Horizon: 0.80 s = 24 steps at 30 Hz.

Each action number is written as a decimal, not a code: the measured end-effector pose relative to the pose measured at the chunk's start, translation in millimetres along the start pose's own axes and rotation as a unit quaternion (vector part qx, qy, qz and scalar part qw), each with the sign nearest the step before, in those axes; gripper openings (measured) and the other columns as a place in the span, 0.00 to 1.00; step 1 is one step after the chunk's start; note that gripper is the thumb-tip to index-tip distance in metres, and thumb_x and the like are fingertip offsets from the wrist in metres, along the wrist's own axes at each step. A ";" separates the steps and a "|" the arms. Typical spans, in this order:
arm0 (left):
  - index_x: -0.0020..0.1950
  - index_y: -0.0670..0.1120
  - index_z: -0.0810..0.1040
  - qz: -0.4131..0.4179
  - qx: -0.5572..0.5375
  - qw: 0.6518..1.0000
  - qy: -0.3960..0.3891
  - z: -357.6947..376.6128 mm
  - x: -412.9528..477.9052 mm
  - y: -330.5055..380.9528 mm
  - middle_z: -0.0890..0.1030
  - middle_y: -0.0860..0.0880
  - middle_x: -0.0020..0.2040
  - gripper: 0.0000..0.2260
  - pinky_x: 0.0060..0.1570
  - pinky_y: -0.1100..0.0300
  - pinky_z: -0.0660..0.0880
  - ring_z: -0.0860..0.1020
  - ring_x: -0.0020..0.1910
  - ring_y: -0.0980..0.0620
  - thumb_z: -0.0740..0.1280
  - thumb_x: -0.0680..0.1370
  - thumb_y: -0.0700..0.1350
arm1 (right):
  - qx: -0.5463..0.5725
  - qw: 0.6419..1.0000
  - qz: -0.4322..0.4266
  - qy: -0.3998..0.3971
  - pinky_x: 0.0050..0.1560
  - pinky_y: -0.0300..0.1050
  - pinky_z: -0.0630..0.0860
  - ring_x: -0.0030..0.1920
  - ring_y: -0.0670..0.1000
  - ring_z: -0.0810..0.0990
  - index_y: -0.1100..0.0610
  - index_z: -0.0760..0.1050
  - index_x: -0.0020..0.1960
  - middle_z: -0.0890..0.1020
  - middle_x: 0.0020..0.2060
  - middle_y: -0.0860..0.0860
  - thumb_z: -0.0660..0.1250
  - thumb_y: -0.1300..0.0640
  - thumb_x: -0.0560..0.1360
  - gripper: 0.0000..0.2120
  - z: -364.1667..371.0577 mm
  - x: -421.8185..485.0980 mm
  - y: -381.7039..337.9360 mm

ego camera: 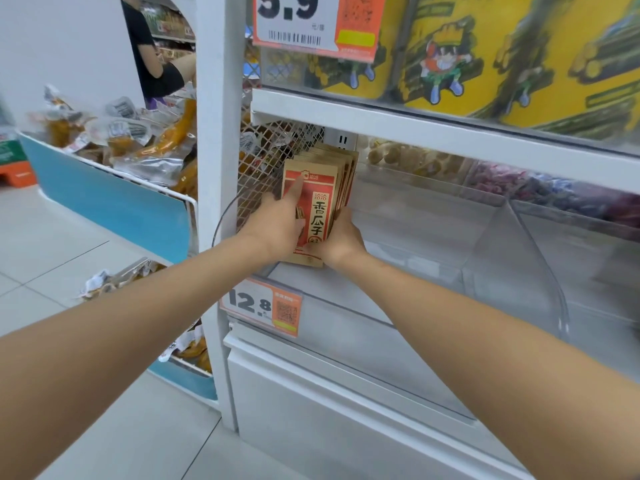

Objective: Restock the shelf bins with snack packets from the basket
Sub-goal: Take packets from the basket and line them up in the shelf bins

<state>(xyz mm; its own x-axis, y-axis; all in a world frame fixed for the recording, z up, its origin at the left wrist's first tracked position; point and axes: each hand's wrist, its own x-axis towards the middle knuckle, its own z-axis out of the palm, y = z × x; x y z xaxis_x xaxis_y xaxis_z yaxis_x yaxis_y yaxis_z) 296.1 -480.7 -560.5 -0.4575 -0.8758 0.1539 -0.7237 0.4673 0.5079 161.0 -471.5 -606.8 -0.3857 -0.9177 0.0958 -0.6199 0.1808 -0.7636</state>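
A stack of several tan-and-red snack packets (320, 188) stands upright at the left end of a clear plastic shelf bin (408, 237), against a wire mesh side panel (263, 157). My left hand (277, 223) holds the stack's left side, its index finger stretched up over the front packet. My right hand (341, 239) grips the stack's lower right edge. The basket is out of view.
A clear curved divider (540, 258) splits the bin. Yellow bags (485, 46) fill the shelf above. A price tag reading 12.8 (263, 304) hangs below. To the left, a blue-fronted rack (114, 202) holds orange packets. A person (152, 53) stands behind it.
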 end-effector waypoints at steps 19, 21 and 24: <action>0.71 0.70 0.30 -0.071 -0.285 0.940 -0.175 3.0 4.9 -15.5 0.61 0.50 0.77 0.41 0.67 0.40 0.69 0.69 0.70 0.46 0.60 0.82 0.42 | 0.101 0.991 0.055 -0.071 0.57 0.54 0.79 0.58 0.54 0.78 0.53 0.62 0.69 0.78 0.58 0.51 0.77 0.58 0.67 0.36 4.4 -1.4 6.9; 0.71 0.69 0.30 -0.077 -0.289 0.938 -0.176 1.7 3.9 -15.3 0.63 0.49 0.77 0.41 0.67 0.41 0.69 0.71 0.69 0.45 0.60 0.82 0.41 | 0.132 0.986 0.071 -0.070 0.57 0.54 0.79 0.59 0.54 0.78 0.55 0.64 0.66 0.78 0.56 0.50 0.76 0.60 0.67 0.32 1.8 -4.0 7.8; 0.71 0.69 0.29 -0.079 -0.282 0.941 -0.169 0.4 2.7 -14.2 0.65 0.49 0.76 0.42 0.66 0.43 0.71 0.72 0.67 0.46 0.61 0.82 0.40 | 0.171 0.979 0.091 -0.064 0.59 0.54 0.78 0.59 0.54 0.77 0.56 0.66 0.60 0.77 0.54 0.52 0.74 0.65 0.69 0.24 -5.8 -9.1 5.0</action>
<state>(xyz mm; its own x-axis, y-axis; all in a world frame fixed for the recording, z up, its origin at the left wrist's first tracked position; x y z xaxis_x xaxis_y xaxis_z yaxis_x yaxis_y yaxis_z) 304.9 -489.7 -567.6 -0.5746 -0.7961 -0.1901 -0.4496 0.1130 0.8861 157.5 -460.2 -607.8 -0.3669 -0.9217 -0.1263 -0.2755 0.2373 -0.9316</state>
